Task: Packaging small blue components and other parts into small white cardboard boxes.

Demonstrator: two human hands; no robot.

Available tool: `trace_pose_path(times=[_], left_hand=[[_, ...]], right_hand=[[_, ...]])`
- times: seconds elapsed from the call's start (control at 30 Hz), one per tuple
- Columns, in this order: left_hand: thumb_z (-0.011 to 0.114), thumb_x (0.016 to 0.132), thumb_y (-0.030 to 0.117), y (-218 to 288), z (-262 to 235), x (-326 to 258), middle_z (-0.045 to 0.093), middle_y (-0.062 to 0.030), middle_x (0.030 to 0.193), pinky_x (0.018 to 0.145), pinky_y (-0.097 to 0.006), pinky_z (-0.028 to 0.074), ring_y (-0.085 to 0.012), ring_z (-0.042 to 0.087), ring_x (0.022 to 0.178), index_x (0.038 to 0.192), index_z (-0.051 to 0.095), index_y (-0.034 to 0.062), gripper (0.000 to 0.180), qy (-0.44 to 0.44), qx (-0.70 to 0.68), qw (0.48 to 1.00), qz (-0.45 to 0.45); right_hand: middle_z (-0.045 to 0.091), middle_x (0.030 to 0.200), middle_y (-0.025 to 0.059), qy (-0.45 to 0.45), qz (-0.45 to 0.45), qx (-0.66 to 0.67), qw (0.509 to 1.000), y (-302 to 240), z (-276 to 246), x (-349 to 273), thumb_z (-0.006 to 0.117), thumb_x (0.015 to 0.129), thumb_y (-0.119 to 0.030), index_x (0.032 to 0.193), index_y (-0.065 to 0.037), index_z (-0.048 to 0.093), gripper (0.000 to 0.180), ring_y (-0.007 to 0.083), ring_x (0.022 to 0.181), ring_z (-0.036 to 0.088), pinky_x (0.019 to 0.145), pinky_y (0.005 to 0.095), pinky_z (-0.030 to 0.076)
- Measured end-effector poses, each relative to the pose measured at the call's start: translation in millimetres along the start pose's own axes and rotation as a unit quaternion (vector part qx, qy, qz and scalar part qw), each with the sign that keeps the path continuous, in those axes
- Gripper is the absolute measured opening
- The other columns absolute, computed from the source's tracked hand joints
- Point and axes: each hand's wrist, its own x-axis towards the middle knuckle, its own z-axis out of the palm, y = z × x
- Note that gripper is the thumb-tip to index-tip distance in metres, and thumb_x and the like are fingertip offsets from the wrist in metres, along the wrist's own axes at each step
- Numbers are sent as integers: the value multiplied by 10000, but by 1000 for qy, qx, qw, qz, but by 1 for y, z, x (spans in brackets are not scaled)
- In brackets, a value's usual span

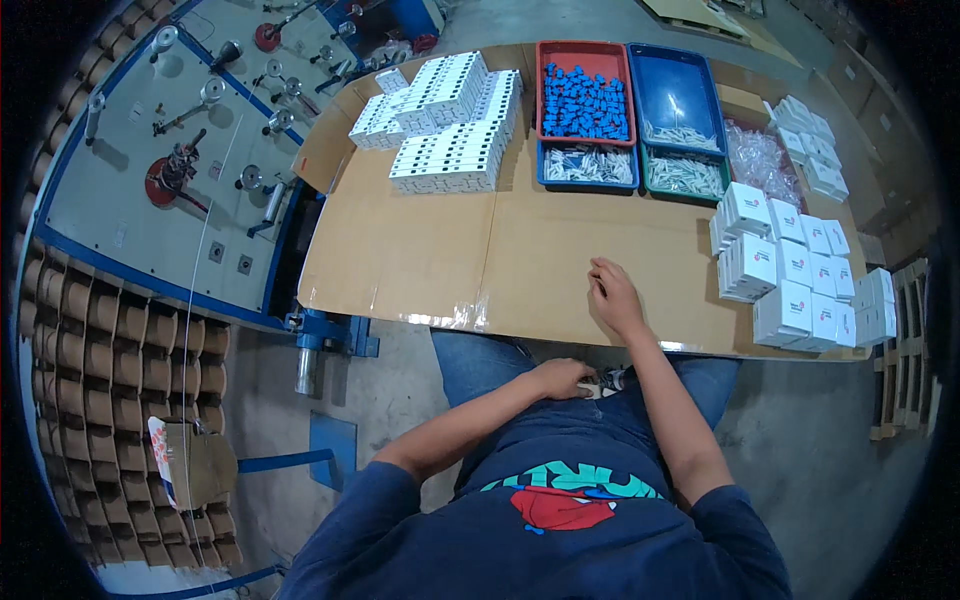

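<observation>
The worktable stood directly before the person. Stacked cartons occupied its rear left. Four trays lay right of these, in two columns: the rear left tray held small pieces, behind the front left tray; the rear right tray lay behind the front right tray. Plastic bags lay right of the trays. Piled boxes stood at the near right corner, with further boxes behind. The right hand was over the near edge area; the left hand was at the lap. A machine stood left of the table.
</observation>
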Motion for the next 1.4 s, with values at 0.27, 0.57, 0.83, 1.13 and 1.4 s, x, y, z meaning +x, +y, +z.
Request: trace_pose_path(times=[0.27,0.57,0.83,1.13,1.4], left_hand=[[698,902,441,-42,38,44,726,-185,1179,960,-490,532,-391,683,1107,1179,745,100,442,-120,27,992,-32],[575,973,451,-14,26,88,735,-212,1120,937,-488,531,-393,698,1069,1133,746,68,449,-259,44,964,-42],[443,1033,446,-54,51,100,687,-243,1261,973,-500,509,-412,651,1171,1262,720,134,476,-335,36,941,-22],[577,949,427,-48,53,100,687,-226,1274,982,-460,501,-358,677,1117,1231,720,27,510,-374,2,919,-121],[567,934,510,-48,61,106,617,-202,1403,1086,-427,440,-327,612,1251,1339,652,32,632,-411,-122,866,-257]], right_hand=[[703,998,167,58,113,44,991,-64,-138,-73,650,937,-49,1059,-2,689,136,321,948,700,803,407,557],[673,1297,230,157,525,399,736,-57,-152,-409,610,1010,-258,1387,20,587,469,345,1163,654,991,458,506],[675,1292,233,32,595,315,739,-86,-193,-382,615,1002,-253,1369,14,600,454,353,1169,653,989,461,507],[678,1287,237,-124,620,235,738,-115,-249,-464,620,993,-246,1350,8,615,438,361,1175,652,987,465,508],[680,1282,240,-246,630,159,719,-111,-219,-482,624,984,-240,1333,2,628,424,369,1181,651,985,468,509]])
